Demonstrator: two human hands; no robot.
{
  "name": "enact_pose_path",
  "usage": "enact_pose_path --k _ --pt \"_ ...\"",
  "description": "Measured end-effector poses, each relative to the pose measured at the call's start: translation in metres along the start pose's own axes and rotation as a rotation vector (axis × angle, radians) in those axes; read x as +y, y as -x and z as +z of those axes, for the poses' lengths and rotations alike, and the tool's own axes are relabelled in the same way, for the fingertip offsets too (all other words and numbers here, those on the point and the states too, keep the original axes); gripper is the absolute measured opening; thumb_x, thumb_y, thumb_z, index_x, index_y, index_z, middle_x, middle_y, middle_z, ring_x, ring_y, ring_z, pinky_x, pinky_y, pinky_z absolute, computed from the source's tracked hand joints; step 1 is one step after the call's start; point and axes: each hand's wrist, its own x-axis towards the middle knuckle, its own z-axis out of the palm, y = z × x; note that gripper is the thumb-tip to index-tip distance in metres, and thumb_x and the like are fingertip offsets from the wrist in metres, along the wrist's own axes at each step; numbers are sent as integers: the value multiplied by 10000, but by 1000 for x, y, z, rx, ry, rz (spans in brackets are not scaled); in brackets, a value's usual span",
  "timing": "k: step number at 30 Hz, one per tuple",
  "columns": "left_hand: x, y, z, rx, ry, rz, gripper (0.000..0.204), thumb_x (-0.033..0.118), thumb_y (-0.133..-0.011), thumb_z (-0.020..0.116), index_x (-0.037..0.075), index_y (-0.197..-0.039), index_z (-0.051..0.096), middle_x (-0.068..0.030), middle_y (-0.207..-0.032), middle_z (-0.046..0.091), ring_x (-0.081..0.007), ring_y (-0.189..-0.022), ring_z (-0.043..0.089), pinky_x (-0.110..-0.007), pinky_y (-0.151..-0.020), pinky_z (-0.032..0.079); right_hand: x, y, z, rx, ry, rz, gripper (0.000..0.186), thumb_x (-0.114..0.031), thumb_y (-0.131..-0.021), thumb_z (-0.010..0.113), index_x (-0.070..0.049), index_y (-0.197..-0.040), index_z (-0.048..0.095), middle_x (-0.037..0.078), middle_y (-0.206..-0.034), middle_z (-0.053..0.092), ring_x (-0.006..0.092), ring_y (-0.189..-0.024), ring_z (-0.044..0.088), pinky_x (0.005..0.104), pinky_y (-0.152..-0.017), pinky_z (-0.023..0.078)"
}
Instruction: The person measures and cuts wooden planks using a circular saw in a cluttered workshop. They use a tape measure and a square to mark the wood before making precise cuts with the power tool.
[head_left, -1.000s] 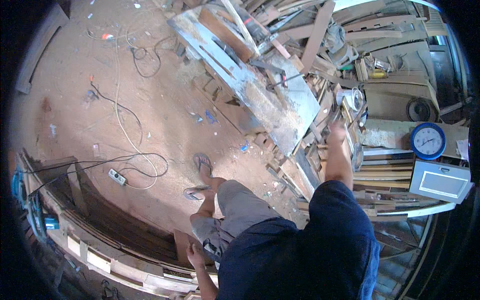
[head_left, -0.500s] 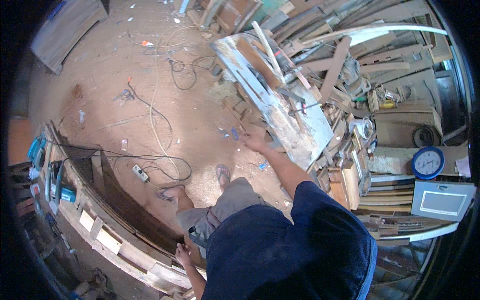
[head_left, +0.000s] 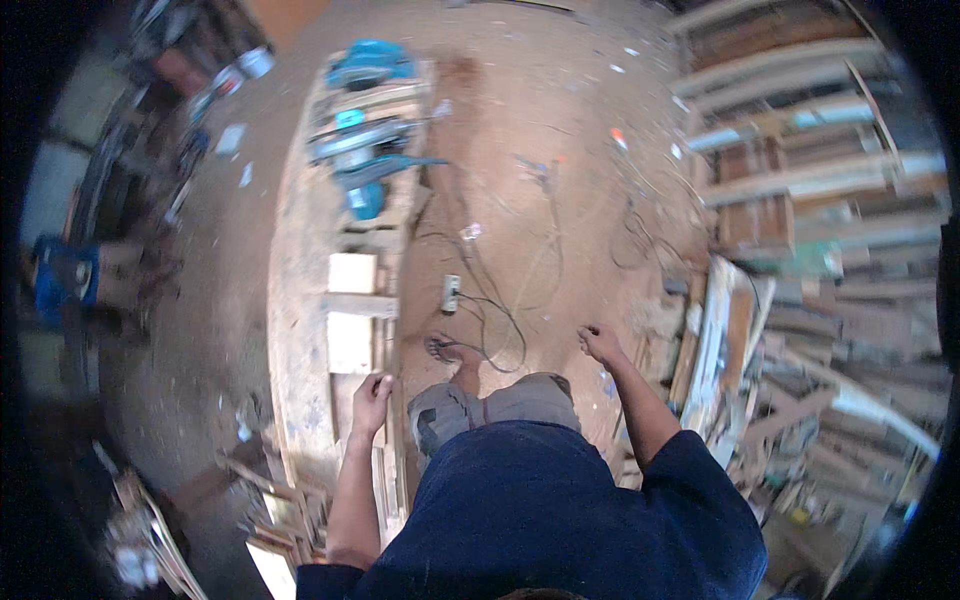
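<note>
One counter (head_left: 300,350), long axis running ahead, bears at least two teal tools (head_left: 372,65) and two pale blocks (head_left: 352,343). The left hand (head_left: 372,403) curls near the blocks; its grip's contents cannot be told. One power strip (head_left: 451,294) lies on the dirt floor (head_left: 510,110), pointing ahead. The right hand (head_left: 600,344) curls above the floor, grip likewise unclear. Planks (head_left: 800,187) crowd the right.

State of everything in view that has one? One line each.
left hand: curled, at the wooden bench; contact unclear
right hand: loosely curled, above the floor; contents unclear
teal power tools: lying on the bench; on or off unclear
power strip: on the floor, cord at it; switch unclear
black cord: loosely looped
</note>
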Motion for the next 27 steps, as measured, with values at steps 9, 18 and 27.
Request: enact_pose_path --k 9,18,27 --pt "-12 -23 -19 620 -494 -6 866 450 -780 820 -49 -1403 483 -244 -1400 486 -412 -1295 451 -504 -1112 372 -182 -49 173 -257 555 -485 368 -286 -954 664 13 -1165 704 153 -980 738 247 -849 695 374 -745 549" --pt "-8 -47 11 635 -508 -235 1025 488 -776 806 -19 -1528 328 -195 -1532 363 -391 -1428 316 -561 -1185 251 -335 -69 364 -90 599 -1177 284 -215 -933 614 14 -1075 704 259 -963 712 452 -997 664 499 -916 519" --pt "-42 -32 31 724 -463 -297 1029 483 -803 782 -72 -1523 300 -235 -1641 216 -394 -1525 195 -546 -1240 166 -326 -45 408 -337 823 -904 302 -285 -987 564 -51 -1059 741 259 -1055 707 445 -1039 665 456 -864 511"
